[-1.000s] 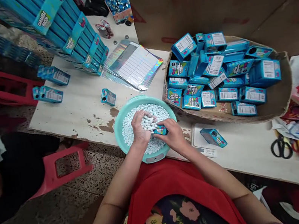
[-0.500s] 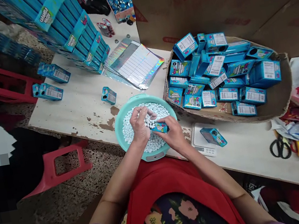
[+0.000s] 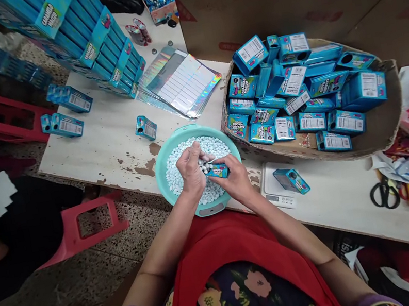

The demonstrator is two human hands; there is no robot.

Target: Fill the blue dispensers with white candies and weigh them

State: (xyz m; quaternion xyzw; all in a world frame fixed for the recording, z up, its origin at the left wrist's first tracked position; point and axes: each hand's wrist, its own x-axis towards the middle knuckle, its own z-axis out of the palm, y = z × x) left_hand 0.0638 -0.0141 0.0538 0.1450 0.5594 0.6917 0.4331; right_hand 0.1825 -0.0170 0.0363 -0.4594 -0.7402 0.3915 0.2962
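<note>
Right hand [image 3: 237, 174]: pinching box [image 3: 218, 170] | left hand [image 3: 190, 170]: curled around candies [image 3: 207, 166] | bowl [image 3: 162, 181] beneath both hands | box likely light, crushable; hold flat sides gently

Pellets [image 3: 174, 173] in basin [image 3: 160, 176], hands [image 3: 192, 171] above, sheets [image 3: 186, 87] behind, carton [image 3: 379, 131] of boxes [image 3: 292, 81] to right

Access to the basin [image 3: 161, 176] is from above; the left hand [image 3: 190, 168] and right hand [image 3: 235, 175] obstruct its middle. On the right, the carton [image 3: 376, 137] stands just beside the rim and restricts lateral passage. The scale [image 3: 270, 181] flanks the right forearm. On the left, bare tabletop [image 3: 108, 143] gives a lane, bounded by the lone box [image 3: 146, 128] and the tall stack [image 3: 93, 51]. Flat sheets [image 3: 183, 83] beyond permit overhead passage.
</note>
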